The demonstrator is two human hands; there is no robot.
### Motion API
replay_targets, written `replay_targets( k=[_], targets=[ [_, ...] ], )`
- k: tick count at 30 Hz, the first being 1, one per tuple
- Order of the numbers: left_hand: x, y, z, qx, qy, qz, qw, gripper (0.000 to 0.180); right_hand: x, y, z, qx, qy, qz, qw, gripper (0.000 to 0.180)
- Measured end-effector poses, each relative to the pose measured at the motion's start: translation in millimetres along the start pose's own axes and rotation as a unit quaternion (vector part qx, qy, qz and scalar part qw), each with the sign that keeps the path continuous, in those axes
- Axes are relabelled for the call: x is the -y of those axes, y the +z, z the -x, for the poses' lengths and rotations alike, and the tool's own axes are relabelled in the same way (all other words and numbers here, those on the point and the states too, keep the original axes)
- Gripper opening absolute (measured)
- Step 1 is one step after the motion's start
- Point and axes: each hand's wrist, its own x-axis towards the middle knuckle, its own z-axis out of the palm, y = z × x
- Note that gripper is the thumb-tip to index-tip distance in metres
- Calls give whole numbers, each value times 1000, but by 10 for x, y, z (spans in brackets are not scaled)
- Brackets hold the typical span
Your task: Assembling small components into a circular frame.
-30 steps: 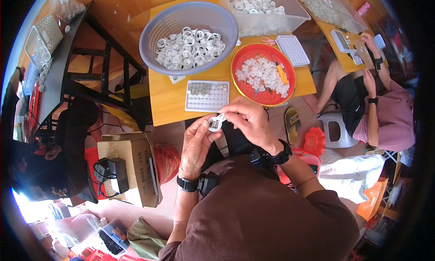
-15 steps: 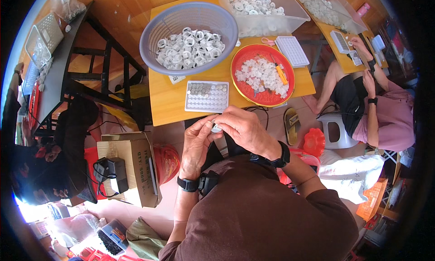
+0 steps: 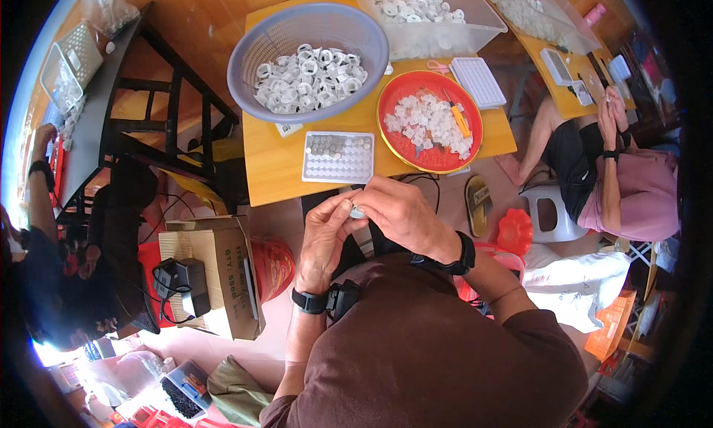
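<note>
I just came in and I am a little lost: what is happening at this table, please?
A person holds a small white part between the left hand and right hand, just in front of the wooden table. On it sit a grid tray, a grey basket of white rings and a red bowl of white pieces. Another person sits nearby.

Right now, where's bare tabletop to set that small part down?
Bare wood on the table left of the white grid tray, below the lavender basket. A thin strip between that tray and the red plate. The far side is crowded by clear bins.
</note>
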Motion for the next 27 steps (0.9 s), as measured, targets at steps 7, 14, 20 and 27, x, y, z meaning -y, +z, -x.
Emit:
replay_targets(
  k=[7, 14, 20, 27],
  targets=[
    [-21, 61, -10, -29, 10, -19, 999, 23, -20, 61, 1, -32, 51, -25, 998, 12],
    [-13, 107, -14, -53, 11, -44, 998, 20, -120, 168, 108, -77, 47, -22, 996, 15],
    [-34, 129, -35, -55, 25, -21, 998, 18, -126, 134, 142, -105, 197, -196, 955, 15],
    [-3, 179, -30, -76, 42, -111, 990, 18, -190, 215, 186, -113, 299, -296, 900, 9]
  ],
)
